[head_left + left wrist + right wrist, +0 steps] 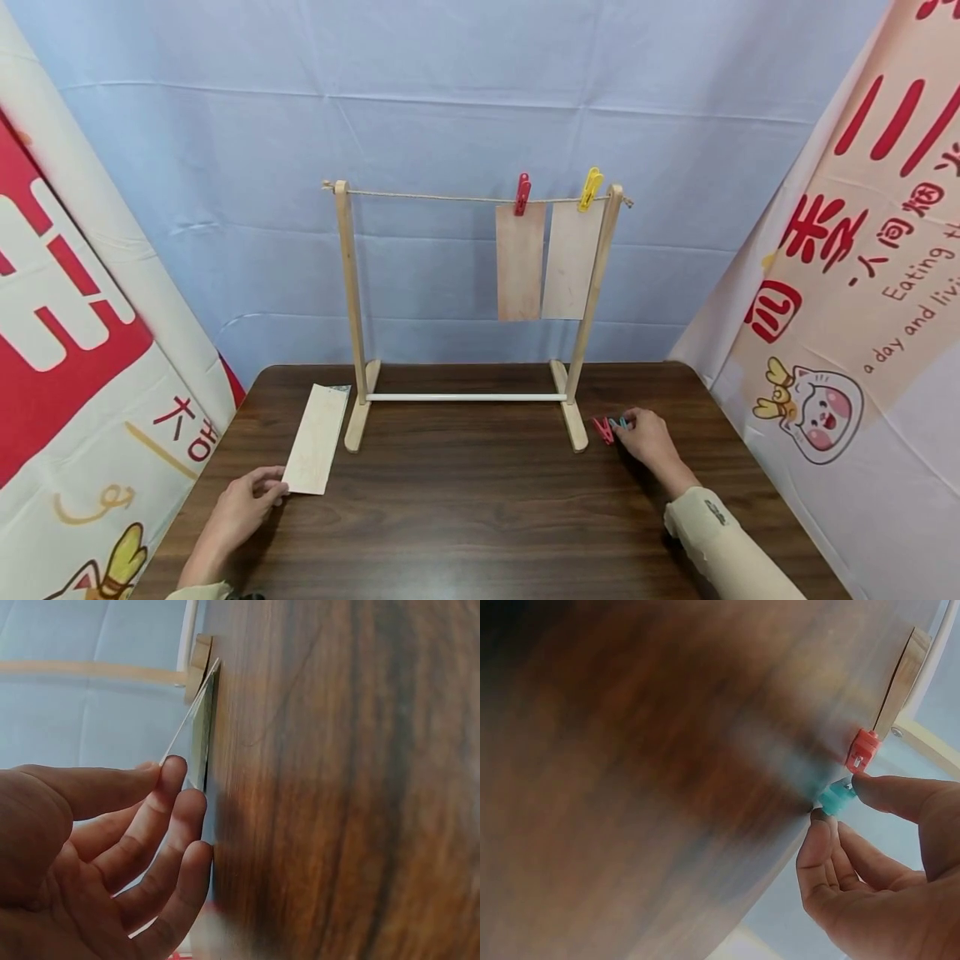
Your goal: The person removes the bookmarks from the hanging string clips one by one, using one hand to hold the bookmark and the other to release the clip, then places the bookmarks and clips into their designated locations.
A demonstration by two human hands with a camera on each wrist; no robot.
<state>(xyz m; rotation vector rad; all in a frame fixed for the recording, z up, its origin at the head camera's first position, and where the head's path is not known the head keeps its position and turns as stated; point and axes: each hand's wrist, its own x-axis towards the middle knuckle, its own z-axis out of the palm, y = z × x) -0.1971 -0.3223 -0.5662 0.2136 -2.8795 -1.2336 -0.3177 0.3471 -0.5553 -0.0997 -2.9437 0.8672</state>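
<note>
Sheet (pixel 315 442), likely light, bendable, best edge-held | near end pinched by left hand (pixel 243 508) | teal clothespin (pixel 836 798) pinched by right hand (pixel 651 442)

Dark wood-grain desk (pixel 465 517). Pale blue cloth (pixel 450 125) behind it, creased in straight folds. Left: white banner (pixel 112 433), red print (pixel 97 367). Right: peach-and-white banner (pixel 840 292), red characters (pixel 823 233), English lettering (pixel 911 321), smiling cartoon cat (pixel 821 412) low down.

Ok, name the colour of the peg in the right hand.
The peg in the right hand is blue-green, clearest in the right wrist view.
</note>
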